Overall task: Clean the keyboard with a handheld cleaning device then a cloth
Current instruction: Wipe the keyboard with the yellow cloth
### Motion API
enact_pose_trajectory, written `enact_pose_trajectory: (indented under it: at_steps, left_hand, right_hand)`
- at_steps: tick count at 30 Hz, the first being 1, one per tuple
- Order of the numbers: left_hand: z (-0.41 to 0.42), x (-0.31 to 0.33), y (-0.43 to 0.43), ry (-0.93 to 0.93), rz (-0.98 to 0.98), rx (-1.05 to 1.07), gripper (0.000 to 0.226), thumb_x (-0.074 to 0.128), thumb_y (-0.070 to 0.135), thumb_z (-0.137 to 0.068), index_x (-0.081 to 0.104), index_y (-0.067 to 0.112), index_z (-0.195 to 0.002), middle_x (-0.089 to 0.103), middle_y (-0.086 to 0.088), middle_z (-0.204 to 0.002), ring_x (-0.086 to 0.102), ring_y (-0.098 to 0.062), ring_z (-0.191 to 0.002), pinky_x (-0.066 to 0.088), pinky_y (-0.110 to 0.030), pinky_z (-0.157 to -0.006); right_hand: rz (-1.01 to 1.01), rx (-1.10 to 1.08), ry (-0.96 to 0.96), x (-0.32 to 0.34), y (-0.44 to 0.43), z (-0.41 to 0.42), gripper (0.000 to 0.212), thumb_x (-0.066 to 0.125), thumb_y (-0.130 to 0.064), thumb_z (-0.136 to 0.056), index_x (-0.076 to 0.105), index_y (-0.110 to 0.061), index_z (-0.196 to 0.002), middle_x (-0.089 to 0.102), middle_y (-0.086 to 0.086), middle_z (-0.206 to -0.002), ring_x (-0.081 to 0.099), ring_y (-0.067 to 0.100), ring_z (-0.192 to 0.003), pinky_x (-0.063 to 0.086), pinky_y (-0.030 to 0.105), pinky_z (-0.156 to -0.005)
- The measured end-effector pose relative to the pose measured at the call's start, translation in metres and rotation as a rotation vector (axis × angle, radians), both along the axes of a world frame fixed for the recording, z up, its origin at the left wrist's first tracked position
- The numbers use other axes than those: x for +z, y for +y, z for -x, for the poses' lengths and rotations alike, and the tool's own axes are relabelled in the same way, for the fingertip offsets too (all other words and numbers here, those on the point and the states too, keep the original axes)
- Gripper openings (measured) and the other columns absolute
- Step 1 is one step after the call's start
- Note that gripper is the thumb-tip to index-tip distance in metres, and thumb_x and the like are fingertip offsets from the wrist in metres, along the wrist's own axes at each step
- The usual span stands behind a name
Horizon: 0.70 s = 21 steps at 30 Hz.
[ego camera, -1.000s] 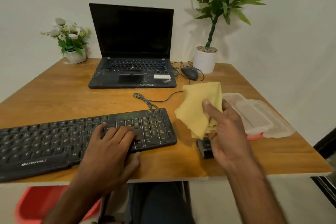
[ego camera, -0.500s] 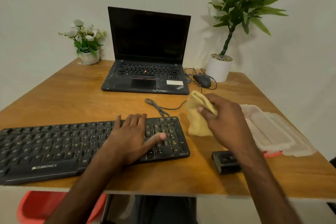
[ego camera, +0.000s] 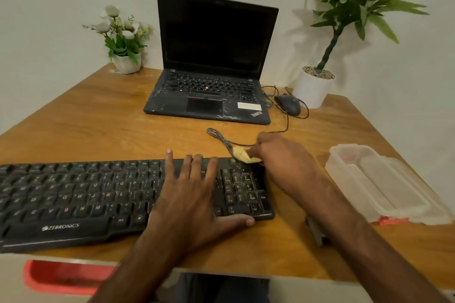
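Under the right grip (ego camera: pixel 283 160), at the far right corner of the black keyboard (ego camera: pixel 73 194), a bunched yellow cloth (ego camera: pixel 242 155) is pinched in curled fingers against the keys. Just left of it, the left grip (ego camera: pixel 189 194) lies flat on the keyboard, fingers straight and spread, holding nothing. Nearer than the right grip, a dark cleaning device (ego camera: pixel 314 230) lies on the desk (ego camera: pixel 110 130), mostly hidden by the forearm.

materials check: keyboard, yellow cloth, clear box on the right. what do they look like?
Keyboard: matte black moulded plastic by the look, with a dull sheen and printed legends.
Cloth: soft yellow fabric, bunched and creased in the right hand; the weave is too small to tell.
Box: frosted translucent walls with rounded corners, probably thin plastic.
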<state>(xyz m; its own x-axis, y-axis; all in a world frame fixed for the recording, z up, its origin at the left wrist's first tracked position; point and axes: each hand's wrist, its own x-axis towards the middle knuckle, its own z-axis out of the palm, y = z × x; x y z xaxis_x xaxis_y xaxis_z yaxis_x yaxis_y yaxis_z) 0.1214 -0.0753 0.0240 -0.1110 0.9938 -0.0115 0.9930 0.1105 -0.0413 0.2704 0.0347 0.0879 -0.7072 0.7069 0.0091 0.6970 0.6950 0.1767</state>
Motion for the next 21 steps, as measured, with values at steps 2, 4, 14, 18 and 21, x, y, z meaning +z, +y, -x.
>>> enact_pose_trajectory:
  at_steps: [2,4,14,18,21]
  left_hand:
    - [0.000,0.000,-0.001,-0.016,-0.003,0.001,0.136,0.004,0.107,-0.058,-0.005,0.017,-0.159,0.006,-0.014,-0.168,0.004,-0.029,-0.155,-0.012,-0.067,-0.117]
    - [0.000,0.000,-0.001,-0.034,-0.020,0.006,0.136,0.004,0.108,-0.057,-0.005,0.017,-0.159,0.008,-0.013,-0.168,0.005,-0.029,-0.155,-0.012,-0.067,-0.117]
    - [0.001,-0.001,-0.002,-0.058,-0.043,0.001,0.135,0.005,0.107,-0.058,-0.001,0.016,-0.157,0.011,-0.009,-0.168,0.007,-0.027,-0.155,-0.009,-0.069,-0.116]
    - [0.003,-0.003,-0.001,-0.069,-0.038,0.000,0.137,0.006,0.108,-0.056,-0.008,0.015,-0.157,0.009,-0.008,-0.169,0.006,-0.027,-0.155,-0.010,-0.069,-0.116]
    - [0.003,-0.002,-0.001,-0.097,-0.065,-0.005,0.138,0.010,0.109,-0.056,-0.003,0.016,-0.156,0.013,-0.006,-0.168,0.010,-0.025,-0.155,-0.011,-0.069,-0.116]
  right_hand:
    - [-0.060,-0.092,-0.063,0.006,0.013,-0.007,0.037,0.061,-0.020,-0.094,0.060,-0.024,-0.131,0.054,0.003,-0.119,0.054,0.021,-0.108,0.050,0.034,-0.085]
    - [-0.092,-0.118,0.042,0.010,0.017,-0.006,0.036,0.060,-0.020,-0.096,0.059,-0.026,-0.131,0.056,0.002,-0.116,0.055,0.019,-0.105,0.050,0.032,-0.083]
    - [0.024,0.139,0.044,-0.001,0.012,-0.003,0.041,0.059,-0.023,-0.096,0.055,-0.031,-0.135,0.053,-0.005,-0.123,0.052,0.013,-0.110,0.044,0.026,-0.084]
    - [-0.097,0.134,0.077,0.005,0.018,0.010,0.044,0.061,-0.028,-0.095,0.052,-0.034,-0.138,0.054,-0.002,-0.121,0.053,0.016,-0.109,0.047,0.031,-0.085]
    - [-0.030,0.316,0.086,-0.009,-0.001,0.016,0.045,0.057,-0.034,-0.095,0.048,-0.035,-0.140,0.047,-0.001,-0.131,0.046,0.015,-0.117,0.045,0.030,-0.093]
